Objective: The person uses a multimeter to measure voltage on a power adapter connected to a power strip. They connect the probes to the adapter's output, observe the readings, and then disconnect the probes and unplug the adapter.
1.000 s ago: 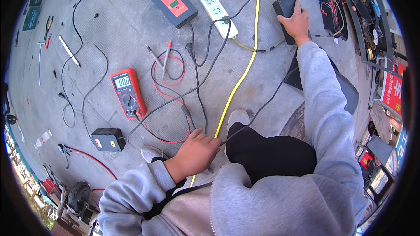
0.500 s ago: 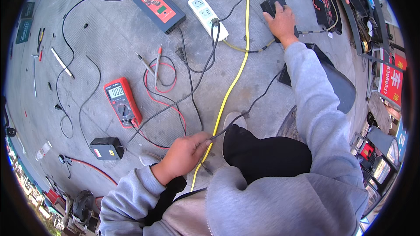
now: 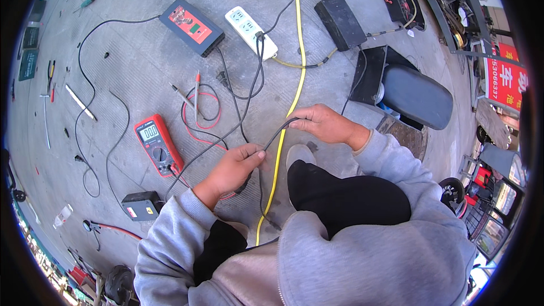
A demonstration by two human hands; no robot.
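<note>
A black cable (image 3: 277,134) runs in a short arc between my two hands, above the floor. My left hand (image 3: 233,168) is closed on it, thumb on top; a dark piece shows just below this hand, its kind unclear. My right hand (image 3: 322,123) pinches the cable's other side between thumb and fingers. Beyond my right wrist a thin lead (image 3: 357,82) rises to a black charger box (image 3: 341,22) lying on the floor. Left of my hands lies a red multimeter (image 3: 157,144) with its display lit, and its two test probes (image 3: 196,99) rest nearby.
A yellow cable (image 3: 294,93) crosses the floor past my right hand. Farther off are a white power strip (image 3: 249,31) and a dark charger with a red label (image 3: 192,26). A small black box (image 3: 141,206) sits at left. At right lies a dark seat (image 3: 418,96).
My right hand has let go of the black charger box and come back toward me onto the cable. My left hand, still on the cable, has shifted slightly left and away. The view has shifted.
</note>
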